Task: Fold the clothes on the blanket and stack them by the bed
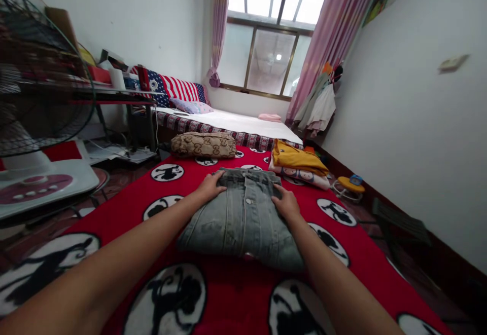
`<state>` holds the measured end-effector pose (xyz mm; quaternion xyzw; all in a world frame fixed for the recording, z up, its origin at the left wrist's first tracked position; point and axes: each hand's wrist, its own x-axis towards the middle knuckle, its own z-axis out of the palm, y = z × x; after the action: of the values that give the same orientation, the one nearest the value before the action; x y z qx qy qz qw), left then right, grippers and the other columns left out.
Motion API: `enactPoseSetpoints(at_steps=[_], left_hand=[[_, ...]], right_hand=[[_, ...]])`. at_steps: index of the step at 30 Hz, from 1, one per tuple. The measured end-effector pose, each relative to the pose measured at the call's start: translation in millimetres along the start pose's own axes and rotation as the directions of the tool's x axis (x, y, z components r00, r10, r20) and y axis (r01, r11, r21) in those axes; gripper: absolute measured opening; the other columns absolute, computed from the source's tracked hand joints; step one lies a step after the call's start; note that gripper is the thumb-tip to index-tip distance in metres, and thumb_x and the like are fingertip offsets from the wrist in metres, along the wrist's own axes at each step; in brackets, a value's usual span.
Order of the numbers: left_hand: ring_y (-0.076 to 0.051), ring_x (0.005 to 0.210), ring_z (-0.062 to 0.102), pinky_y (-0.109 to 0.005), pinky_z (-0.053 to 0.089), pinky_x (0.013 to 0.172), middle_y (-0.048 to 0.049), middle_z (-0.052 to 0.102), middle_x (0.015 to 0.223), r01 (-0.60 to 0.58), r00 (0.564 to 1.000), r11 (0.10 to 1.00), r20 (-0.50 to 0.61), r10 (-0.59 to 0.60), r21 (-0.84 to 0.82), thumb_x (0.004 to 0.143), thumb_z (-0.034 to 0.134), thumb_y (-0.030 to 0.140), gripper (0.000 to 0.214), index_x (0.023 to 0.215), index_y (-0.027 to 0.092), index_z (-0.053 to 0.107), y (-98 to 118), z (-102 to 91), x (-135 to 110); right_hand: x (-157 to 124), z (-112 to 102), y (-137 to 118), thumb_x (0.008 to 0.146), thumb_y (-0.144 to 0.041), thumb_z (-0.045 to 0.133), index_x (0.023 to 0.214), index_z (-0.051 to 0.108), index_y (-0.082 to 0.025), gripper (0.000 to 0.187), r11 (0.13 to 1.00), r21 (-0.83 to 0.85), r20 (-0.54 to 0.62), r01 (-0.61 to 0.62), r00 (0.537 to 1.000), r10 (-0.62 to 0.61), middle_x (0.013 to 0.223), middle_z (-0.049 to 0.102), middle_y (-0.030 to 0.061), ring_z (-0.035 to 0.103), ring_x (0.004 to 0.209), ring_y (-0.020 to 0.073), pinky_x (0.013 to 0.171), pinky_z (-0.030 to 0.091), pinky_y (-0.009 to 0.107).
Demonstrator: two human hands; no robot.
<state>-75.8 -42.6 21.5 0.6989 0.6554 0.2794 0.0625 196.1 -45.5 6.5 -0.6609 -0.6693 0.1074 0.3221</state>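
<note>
A folded grey-blue denim jacket (243, 218) lies on a red blanket (236, 294) printed with black-and-white round figures. Its buttoned front faces up, and a round metal button shows near the middle. My left hand (211, 187) grips the jacket's far left edge, thumb on top and some fingers hidden in the cloth. At the far right edge, my right hand (286, 202) holds the denim in the same way, its fingertips partly out of sight.
Beyond the jacket sit a brown patterned rolled bundle (203, 145) and a stack with yellow folded clothing (299, 158). An electric fan (41, 71) stands close on the left. A bed (243, 122) is by the window; a small yellow stool (348, 185) stands right.
</note>
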Motion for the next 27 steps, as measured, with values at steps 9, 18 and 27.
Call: enactPoseSetpoints(at_steps=[9, 18, 27], left_hand=[[-0.027, 0.129, 0.047, -0.042, 0.035, 0.109, -0.0082, 0.053, 0.139, -0.155, 0.986, 0.937, 0.108, 0.127, 0.314, 0.092, 0.047, 0.046, 0.043, 0.128, 0.027, 0.060, 68, -4.4, 23], [-0.027, 0.149, 0.008, -0.052, 0.004, 0.119, -0.0072, 0.010, 0.161, -0.106, 0.988, 0.955, 0.134, 0.070, 0.276, 0.097, 0.027, 0.055, 0.066, 0.154, 0.021, 0.021, 36, 69.2, -2], [-0.028, 0.148, 0.014, -0.052, 0.008, 0.119, -0.0076, 0.017, 0.160, -0.099, 0.994, 0.957, 0.073, 0.082, 0.273, 0.096, 0.030, 0.052, 0.065, 0.153, 0.021, 0.026, 39, 68.2, 1]], right_hand=[[12, -1, -69, 0.092, -0.038, 0.046, 0.143, 0.044, -0.030, 0.051, 0.909, -0.320, -0.039, 0.267, 0.955, -0.294, 0.150, 0.041, 0.0075, 0.032, 0.140, 0.0290, 0.111, 0.026, 0.058], [6, 50, -35, 0.098, -0.050, 0.025, 0.152, 0.025, -0.029, 0.057, 0.946, -0.315, 0.277, 0.076, 0.961, 0.015, 0.162, 0.011, 0.0055, 0.003, 0.149, 0.0276, 0.115, 0.006, 0.062], [3, 48, -36, 0.097, -0.045, 0.037, 0.145, 0.042, -0.027, 0.051, 0.961, -0.257, 0.143, 0.097, 0.988, -0.061, 0.158, 0.027, 0.0082, 0.017, 0.147, 0.0282, 0.114, 0.010, 0.062]])
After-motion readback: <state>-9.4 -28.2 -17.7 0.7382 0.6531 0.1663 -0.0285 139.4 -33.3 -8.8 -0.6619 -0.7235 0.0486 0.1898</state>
